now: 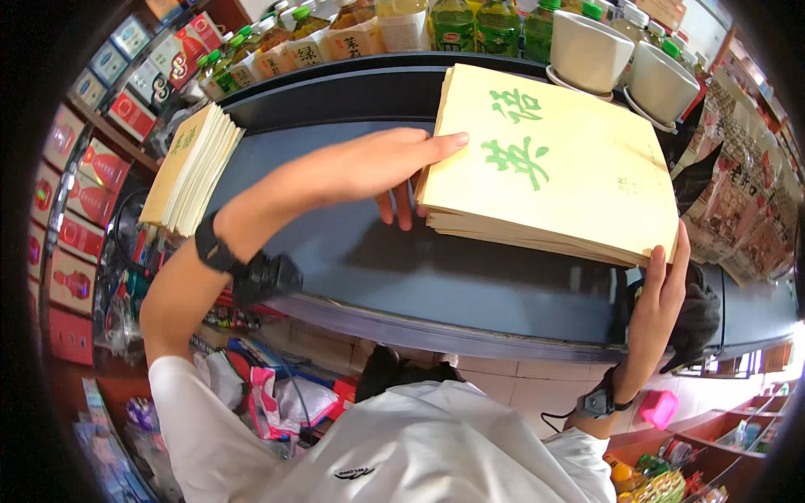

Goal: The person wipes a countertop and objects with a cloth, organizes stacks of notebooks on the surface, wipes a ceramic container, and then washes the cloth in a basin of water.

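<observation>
A thick stack of cream-covered exercise books (578, 157) with green Chinese characters lies on the right part of the dark counter, held at both ends. My left hand (402, 163) grips its left edge, thumb on the top cover and fingers lower down, partly behind the stack. At the near right corner, my right hand (663, 276) has its fingers against the edge; its thumb side is partly hidden. A second stack of similar books (192, 170) stands at the counter's left end, its page edges slightly fanned.
Bottled drinks (358, 28) line the raised ledge behind the counter (377, 270). Two white plant pots (591, 53) stand at the back right, near hanging snack packets (736, 188). A dark cloth item (695, 308) lies beside my right hand. Boxed goods (75, 232) fill shelves at left.
</observation>
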The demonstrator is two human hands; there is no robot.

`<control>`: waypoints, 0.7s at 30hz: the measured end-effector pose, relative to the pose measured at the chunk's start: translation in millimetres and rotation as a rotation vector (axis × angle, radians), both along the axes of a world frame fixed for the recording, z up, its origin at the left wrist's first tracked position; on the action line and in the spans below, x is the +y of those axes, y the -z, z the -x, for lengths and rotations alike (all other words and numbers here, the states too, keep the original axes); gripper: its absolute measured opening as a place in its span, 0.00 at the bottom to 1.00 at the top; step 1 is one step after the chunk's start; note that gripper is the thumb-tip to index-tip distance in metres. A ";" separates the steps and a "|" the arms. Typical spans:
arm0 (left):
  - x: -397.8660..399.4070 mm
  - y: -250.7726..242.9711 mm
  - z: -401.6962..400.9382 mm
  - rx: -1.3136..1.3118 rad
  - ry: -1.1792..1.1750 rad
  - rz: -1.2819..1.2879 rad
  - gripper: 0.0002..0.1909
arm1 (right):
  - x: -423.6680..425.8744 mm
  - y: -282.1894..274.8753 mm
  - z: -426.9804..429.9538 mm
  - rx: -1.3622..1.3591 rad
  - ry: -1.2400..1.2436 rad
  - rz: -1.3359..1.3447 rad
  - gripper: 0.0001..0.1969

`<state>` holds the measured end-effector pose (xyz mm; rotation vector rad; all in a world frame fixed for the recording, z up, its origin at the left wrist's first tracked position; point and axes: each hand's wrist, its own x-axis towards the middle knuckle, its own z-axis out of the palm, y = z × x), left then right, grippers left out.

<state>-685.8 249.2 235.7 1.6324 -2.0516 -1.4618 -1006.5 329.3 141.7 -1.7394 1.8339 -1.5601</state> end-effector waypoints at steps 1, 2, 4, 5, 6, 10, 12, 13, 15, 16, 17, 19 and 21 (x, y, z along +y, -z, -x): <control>-3.7 6.1 5.5 -0.006 -0.057 0.065 0.37 | -0.2 1.3 -0.9 0.061 -0.010 0.037 0.24; -14.5 9.7 4.5 -0.069 -0.026 0.143 0.40 | 1.4 0.3 -2.3 0.062 -0.030 0.034 0.24; -19.0 2.2 10.2 -0.174 -0.053 0.172 0.39 | 4.1 -0.9 -2.1 0.074 0.021 -0.011 0.25; -16.8 1.0 11.7 -0.183 -0.069 0.172 0.39 | 3.7 3.3 -0.4 0.079 0.019 0.010 0.25; -14.5 -4.1 16.1 -0.114 -0.089 0.237 0.37 | 3.8 4.5 1.0 0.065 0.010 0.012 0.25; 0.7 -22.5 43.0 0.182 -0.251 0.396 0.34 | 5.4 3.7 1.9 -0.019 0.025 -0.008 0.24; -3.9 -23.5 43.6 0.226 -0.211 0.350 0.35 | 7.0 5.8 4.0 -0.046 0.023 -0.031 0.24; -3.7 -24.2 45.6 0.277 -0.213 0.319 0.35 | 6.9 6.1 5.3 -0.045 0.024 -0.031 0.24; -2.1 -25.1 49.8 0.377 -0.211 0.256 0.37 | 4.5 7.6 6.3 0.000 0.038 0.056 0.24; -0.3 -25.2 51.6 0.376 -0.204 0.256 0.37 | 4.0 8.2 6.6 -0.001 0.044 0.057 0.24; 2.2 -25.1 53.0 0.403 -0.216 0.201 0.36 | 3.8 8.7 6.7 -0.022 0.032 0.054 0.24; 8.5 -23.2 55.5 0.438 -0.269 0.173 0.35 | 3.1 7.2 5.8 -0.082 0.017 0.033 0.24; 2.9 -16.5 57.9 0.448 -0.268 0.117 0.34 | 2.4 7.6 7.5 -0.082 0.013 0.040 0.25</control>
